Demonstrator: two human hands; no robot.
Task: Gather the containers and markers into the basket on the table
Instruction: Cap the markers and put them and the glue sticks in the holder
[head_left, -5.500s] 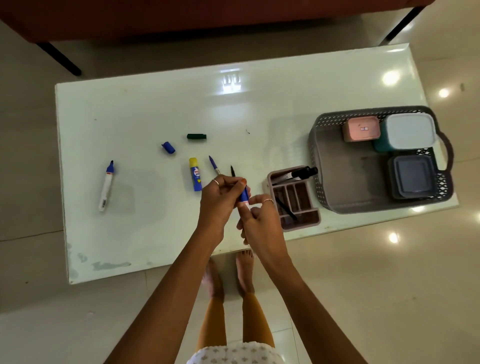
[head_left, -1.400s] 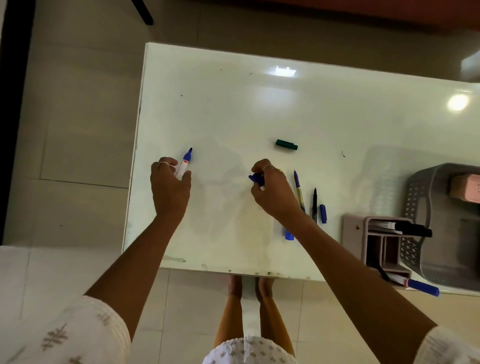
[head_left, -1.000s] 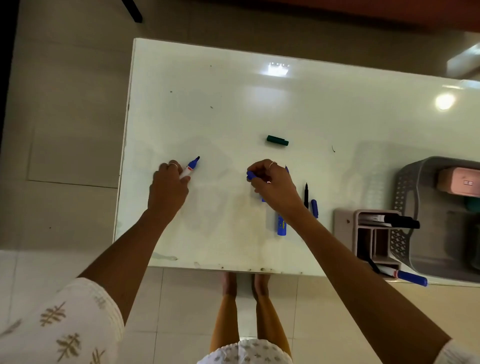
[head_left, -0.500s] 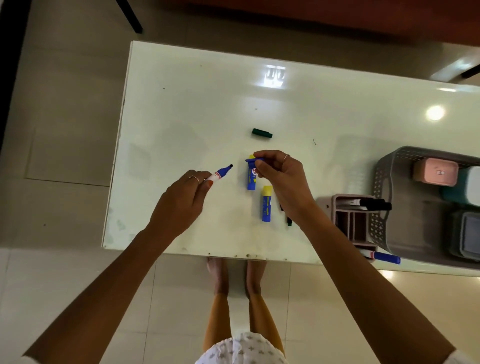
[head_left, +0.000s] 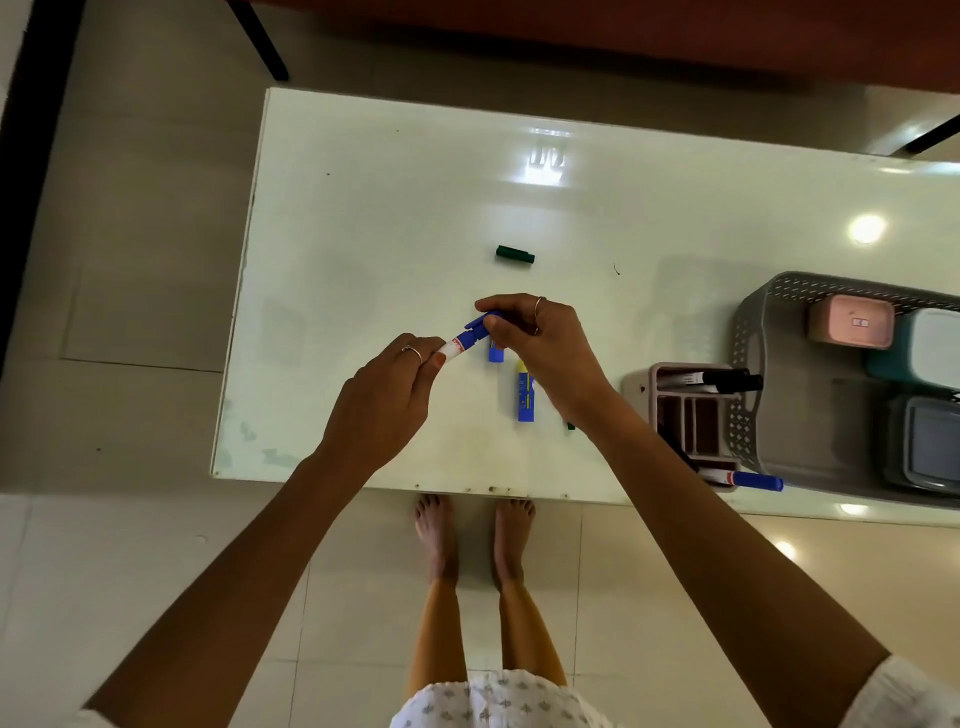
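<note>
My left hand (head_left: 387, 397) grips the white body of a blue marker (head_left: 460, 345) above the white table (head_left: 395, 218). My right hand (head_left: 537, 340) pinches the blue cap (head_left: 480, 322) right at the marker's tip. Under my right hand lie a blue and yellow glue stick (head_left: 525, 392) and another blue piece (head_left: 496, 354). A green cap (head_left: 515, 254) lies farther back. The grey basket (head_left: 763, 332) at the right holds a pink container (head_left: 852, 322), a white-lidded teal one (head_left: 932, 345) and a grey one (head_left: 930, 441).
A pink organiser (head_left: 693, 423) with black markers (head_left: 727, 378) and a blue-capped marker (head_left: 748, 479) stands against the basket's left wall, near the table's front edge. My bare feet (head_left: 472, 530) stand on the tiled floor below that edge.
My left hand carried the marker rightward to meet my right hand, which lifted the blue cap to the marker's tip. The hands are now together.
</note>
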